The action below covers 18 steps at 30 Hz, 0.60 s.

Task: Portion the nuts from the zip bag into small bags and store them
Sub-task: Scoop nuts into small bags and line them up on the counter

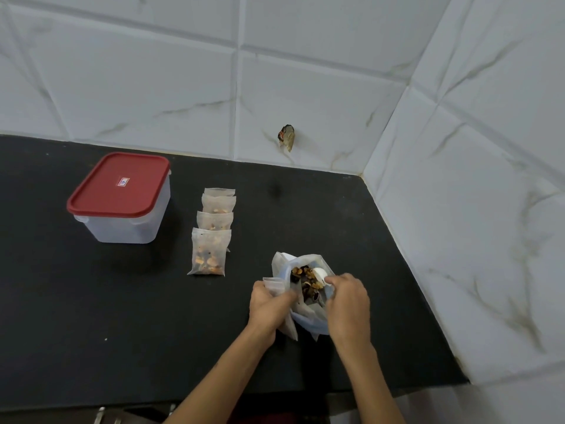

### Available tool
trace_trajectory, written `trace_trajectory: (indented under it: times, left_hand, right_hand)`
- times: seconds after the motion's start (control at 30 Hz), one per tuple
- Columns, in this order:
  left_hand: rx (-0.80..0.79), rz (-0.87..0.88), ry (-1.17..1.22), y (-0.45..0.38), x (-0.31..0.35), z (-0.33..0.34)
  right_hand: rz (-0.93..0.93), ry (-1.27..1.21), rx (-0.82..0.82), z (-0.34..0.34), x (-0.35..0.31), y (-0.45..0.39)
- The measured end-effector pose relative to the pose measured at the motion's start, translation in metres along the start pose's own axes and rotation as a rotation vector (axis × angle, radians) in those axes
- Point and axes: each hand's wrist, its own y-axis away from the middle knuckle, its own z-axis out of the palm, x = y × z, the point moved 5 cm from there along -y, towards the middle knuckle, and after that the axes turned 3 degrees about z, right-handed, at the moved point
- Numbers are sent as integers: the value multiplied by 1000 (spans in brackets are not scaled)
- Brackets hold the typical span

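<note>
Mid-portioning: left hand grips an empty small translucent bag against the open clear zip bag of mixed nuts, near the black table's right edge. Right hand pinches a white scoop inside it. Next: tip the scoopful into the small bag without spilling; four filled small translucent bags wait mid-table beside the red-lidded clear plastic box.

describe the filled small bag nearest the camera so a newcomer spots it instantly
Start at the red-lidded container on the black counter. To its right runs a row of small bags holding nuts. The one wanted, the nearest bag, lies at the row's front end, fully visible, overlapping the bag behind it.
</note>
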Motion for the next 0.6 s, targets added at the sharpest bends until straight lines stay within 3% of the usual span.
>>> trace_trajectory:
  times: [0.2, 0.37, 0.5, 0.6]
  left_hand:
    - [-19, -92, 194, -1, -5, 3]
    - [-10, -118, 200, -3, -9, 1]
    - [1, -90, 124, -3, -4, 2]
    - [-17, -111, 163, -3, -4, 6]
  right_hand:
    - [2, -3, -93, 11, 10, 4]
    - [145, 54, -249, 13, 19, -2]
    - [60, 76, -146, 9, 9, 4]
    - [95, 20, -197, 6, 9, 6]
